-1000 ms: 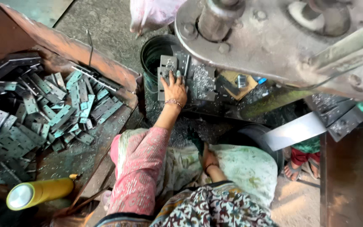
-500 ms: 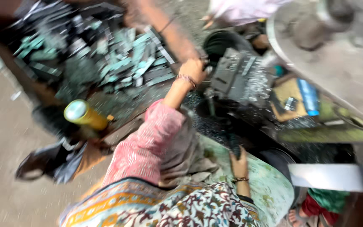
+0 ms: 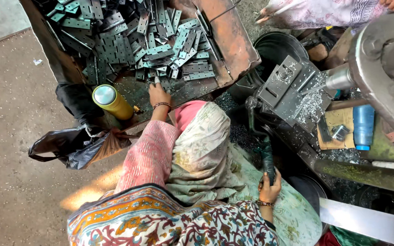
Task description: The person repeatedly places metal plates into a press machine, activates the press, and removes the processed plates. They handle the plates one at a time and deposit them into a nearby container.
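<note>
We cannot tell whether our left hand (image 3: 158, 94) grips anything; its fingertips are hidden among the metal plates (image 3: 128, 36) in the rusty tray (image 3: 233, 45). Our right hand (image 3: 270, 186) is closed around the dark lever handle (image 3: 267, 159).

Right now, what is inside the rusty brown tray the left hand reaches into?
The tray holds a heap of flat perforated metal plates; the left hand touches its near edge. Whatever lies beneath the heap is covered.

Metal workshop: heap of punched steel plates (image 3: 128, 41), shaving-strewn press (image 3: 292, 91).
</note>
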